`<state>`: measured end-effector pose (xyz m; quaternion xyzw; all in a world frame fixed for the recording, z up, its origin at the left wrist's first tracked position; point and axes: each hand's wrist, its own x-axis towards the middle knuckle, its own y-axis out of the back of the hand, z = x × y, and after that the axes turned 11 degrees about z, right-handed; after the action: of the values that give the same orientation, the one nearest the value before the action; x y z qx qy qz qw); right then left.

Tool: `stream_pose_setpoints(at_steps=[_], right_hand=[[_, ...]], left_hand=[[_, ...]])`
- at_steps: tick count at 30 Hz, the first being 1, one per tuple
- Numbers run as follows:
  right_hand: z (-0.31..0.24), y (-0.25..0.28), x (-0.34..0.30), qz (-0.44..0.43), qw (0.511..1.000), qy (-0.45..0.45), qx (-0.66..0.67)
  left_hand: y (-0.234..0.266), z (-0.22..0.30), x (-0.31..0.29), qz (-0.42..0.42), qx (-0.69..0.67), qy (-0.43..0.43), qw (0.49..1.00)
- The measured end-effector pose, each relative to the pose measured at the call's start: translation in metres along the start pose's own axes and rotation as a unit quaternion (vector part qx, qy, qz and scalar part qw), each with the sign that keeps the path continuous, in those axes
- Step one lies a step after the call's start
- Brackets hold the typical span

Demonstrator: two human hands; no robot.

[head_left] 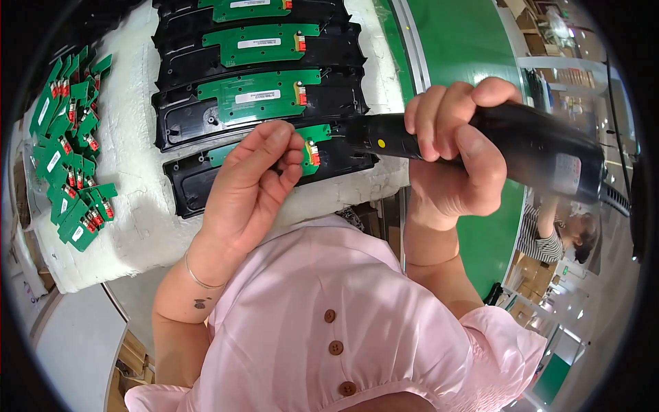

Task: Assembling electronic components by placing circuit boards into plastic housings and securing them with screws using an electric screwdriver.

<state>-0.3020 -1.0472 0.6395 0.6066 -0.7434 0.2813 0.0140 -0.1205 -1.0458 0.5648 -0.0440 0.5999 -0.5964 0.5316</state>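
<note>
My right hand (458, 147) is wrapped round a black electric screwdriver (549, 141) with a yellow dot near its front end. The tool lies nearly level, its nose by the right end of a green circuit board (317, 132) in the nearest black plastic housing (191, 184). Whether the bit touches a screw cannot be made out. My left hand (250, 175) hovers over the same housing with thumb and fingertips pinched together. Anything between them is too small to see. That hand hides much of the board, but a red-and-white connector (313, 154) shows beside it.
Beyond lie more black housings (182, 123) in a row, with green boards (257, 96) on them. A heap of loose green boards (60, 161) sits at the left on the white foam pad (137, 233). A cable (614, 198) trails from the tool. Another person (549, 237) is at far right.
</note>
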Motion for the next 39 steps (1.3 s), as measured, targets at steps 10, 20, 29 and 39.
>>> stream_pose_setpoints(at_steps=[10,20,29,39], right_hand=[[0.007,-0.005,0.004,-0.002,1.000,0.011,-0.023],[0.008,-0.020,0.006,-0.023,0.988,-0.029,-0.150],[-0.012,-0.021,0.007,-0.087,0.993,0.044,-0.063],[-0.059,-0.019,-0.002,-0.155,0.985,0.068,0.038]], left_hand=[[0.006,-0.004,0.005,-0.053,-0.008,0.013,0.998],[0.001,-0.004,-0.001,-0.029,0.012,-0.014,0.999],[-0.011,0.000,-0.011,-0.018,0.051,0.002,0.999],[-0.009,-0.010,-0.019,-0.034,0.048,0.082,0.995]])
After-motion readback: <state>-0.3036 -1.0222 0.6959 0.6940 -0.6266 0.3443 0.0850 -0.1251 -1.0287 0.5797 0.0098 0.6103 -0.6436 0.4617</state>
